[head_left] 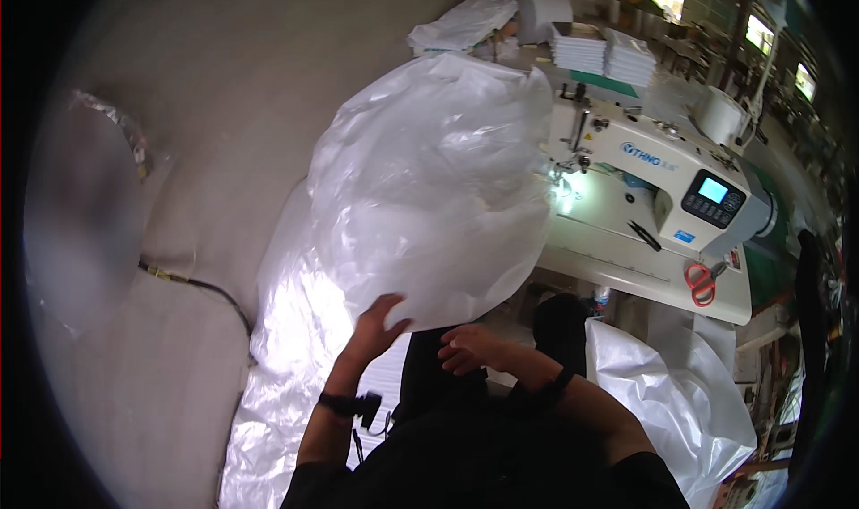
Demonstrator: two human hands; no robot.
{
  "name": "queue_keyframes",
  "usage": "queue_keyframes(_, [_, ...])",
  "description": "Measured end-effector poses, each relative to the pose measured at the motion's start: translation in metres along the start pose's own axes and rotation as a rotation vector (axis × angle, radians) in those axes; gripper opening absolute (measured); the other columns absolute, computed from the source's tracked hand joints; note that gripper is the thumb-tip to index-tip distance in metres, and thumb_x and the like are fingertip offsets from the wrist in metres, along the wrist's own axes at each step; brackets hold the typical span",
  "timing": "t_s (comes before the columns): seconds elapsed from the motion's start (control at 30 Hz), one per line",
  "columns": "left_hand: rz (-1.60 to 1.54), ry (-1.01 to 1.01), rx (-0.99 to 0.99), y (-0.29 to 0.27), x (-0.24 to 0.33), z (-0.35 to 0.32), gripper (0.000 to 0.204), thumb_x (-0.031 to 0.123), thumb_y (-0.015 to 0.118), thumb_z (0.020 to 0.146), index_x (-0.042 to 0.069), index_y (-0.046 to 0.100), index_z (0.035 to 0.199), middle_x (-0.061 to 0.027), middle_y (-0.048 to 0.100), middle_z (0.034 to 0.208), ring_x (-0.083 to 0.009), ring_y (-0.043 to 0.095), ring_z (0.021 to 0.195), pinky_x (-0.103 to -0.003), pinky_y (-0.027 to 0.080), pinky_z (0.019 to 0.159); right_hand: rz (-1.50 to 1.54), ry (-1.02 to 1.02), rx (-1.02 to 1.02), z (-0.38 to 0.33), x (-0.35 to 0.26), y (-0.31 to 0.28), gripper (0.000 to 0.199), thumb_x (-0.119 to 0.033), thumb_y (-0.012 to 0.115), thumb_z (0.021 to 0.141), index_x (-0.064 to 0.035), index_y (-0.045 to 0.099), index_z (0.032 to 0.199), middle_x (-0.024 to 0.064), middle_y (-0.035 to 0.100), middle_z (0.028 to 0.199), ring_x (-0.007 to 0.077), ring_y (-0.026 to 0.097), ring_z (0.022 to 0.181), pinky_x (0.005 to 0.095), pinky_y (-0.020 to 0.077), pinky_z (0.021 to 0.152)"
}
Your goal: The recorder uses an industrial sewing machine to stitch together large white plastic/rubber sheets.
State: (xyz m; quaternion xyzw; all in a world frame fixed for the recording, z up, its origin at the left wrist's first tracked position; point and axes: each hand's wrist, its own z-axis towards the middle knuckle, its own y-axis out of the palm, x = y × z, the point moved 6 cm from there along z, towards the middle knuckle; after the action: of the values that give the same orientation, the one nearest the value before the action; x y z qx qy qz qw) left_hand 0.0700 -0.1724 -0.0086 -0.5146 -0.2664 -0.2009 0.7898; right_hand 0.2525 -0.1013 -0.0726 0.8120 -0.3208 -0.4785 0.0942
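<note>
L hand [380,323] pinches the near edge of the big clear bag [429,196]; R hand [465,348] is curled just below the edge, touching or not I can't tell. Bag billows up left of the sewing machine [662,173], long axis running near-to-far, far end towards the needle. Risk: slack film may drift under the needle or snag, since only one edge is held.
</note>
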Motion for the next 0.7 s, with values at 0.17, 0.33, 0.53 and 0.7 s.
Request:
queue_keyframes(0.17, [0.088,0.137,-0.189,0.049,0.009,0.027,0.063,0.039,0.07,0.073,0.008,0.05,0.124,-0.0151,0.053,0.123,-0.0311,0.04,0.124,-0.044,0.023,0.108,-0.048,-0.06,0.115,-0.004,-0.015,0.013,0.036,-0.015,0.045,0.092,0.0034,0.041,0.122,0.0199,0.058,0.107,0.0309,0.063,0.09,0.042,0.0548,0.073])
queue_keyframes(0.33, [0.468,-0.067,-0.522,0.074,-0.013,0.01,0.025,0.032,0.055,0.085,0.009,0.061,0.078,-0.0106,0.063,0.074,-0.0321,0.059,0.08,-0.043,0.046,0.079,-0.18,-0.003,0.274,-0.023,0.011,-0.03,0.036,-0.015,0.041,0.092,0.0017,0.04,0.125,0.0172,0.056,0.11,0.0279,0.063,0.089,0.0391,0.0551,0.071])
queue_keyframes(0.53, [0.429,0.353,-0.45,0.038,0.08,-0.03,0.007,0.013,0.056,0.076,0.008,0.055,0.071,-0.0075,0.055,0.072,-0.027,0.06,0.066,-0.038,0.05,0.057,-0.067,-0.531,0.501,-0.021,-0.031,-0.034,0.027,-0.009,0.037,0.093,-0.0016,0.044,0.118,0.0121,0.057,0.096,0.0204,0.06,0.075,0.034,0.0513,0.066])
queue_keyframes(0.7, [0.365,0.288,-0.595,0.083,0.118,-0.038,0.008,0.014,0.055,0.078,0.007,0.055,0.076,-0.0106,0.057,0.071,-0.0282,0.061,0.067,-0.039,0.05,0.056,-0.121,-0.537,0.82,-0.038,-0.044,-0.041,0.026,-0.014,0.042,0.091,0.0015,0.05,0.11,0.0173,0.06,0.09,0.0244,0.063,0.069,0.0338,0.0506,0.063])
